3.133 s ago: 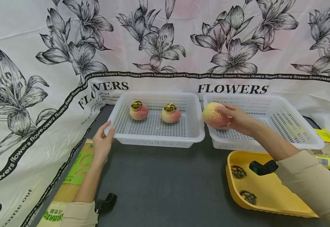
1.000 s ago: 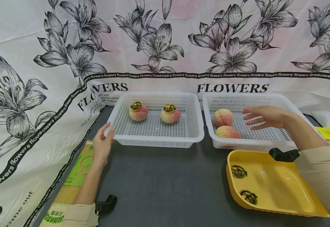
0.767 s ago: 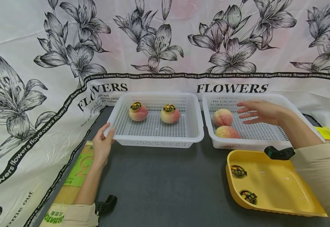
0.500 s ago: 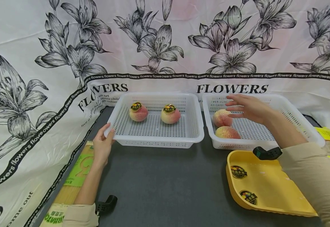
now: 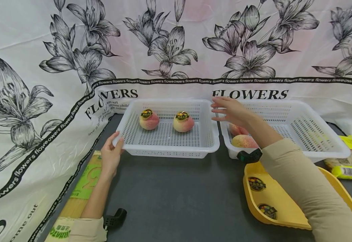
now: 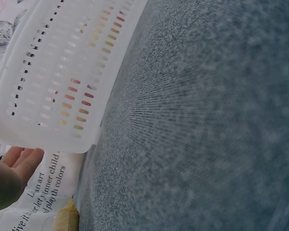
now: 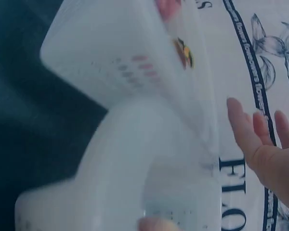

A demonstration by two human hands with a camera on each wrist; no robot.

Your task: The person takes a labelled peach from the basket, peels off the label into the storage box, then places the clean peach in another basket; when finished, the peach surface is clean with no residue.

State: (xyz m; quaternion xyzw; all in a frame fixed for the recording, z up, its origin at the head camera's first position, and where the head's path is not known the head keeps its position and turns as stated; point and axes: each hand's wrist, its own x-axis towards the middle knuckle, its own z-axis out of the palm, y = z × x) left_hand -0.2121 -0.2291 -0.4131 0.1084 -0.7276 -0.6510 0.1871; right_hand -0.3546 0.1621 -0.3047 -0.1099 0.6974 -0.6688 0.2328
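The right hand hovers with fingers spread and straight, holding nothing, above the gap between the left white basket and the right white basket. The left hand grips the left basket's near-left corner. Two stickered peaches sit in the left basket; two bare peaches lie in the right one.

The left wrist view shows fingertips beside the basket wall.

The right wrist view, blurred, shows open fingers by the basket rim.
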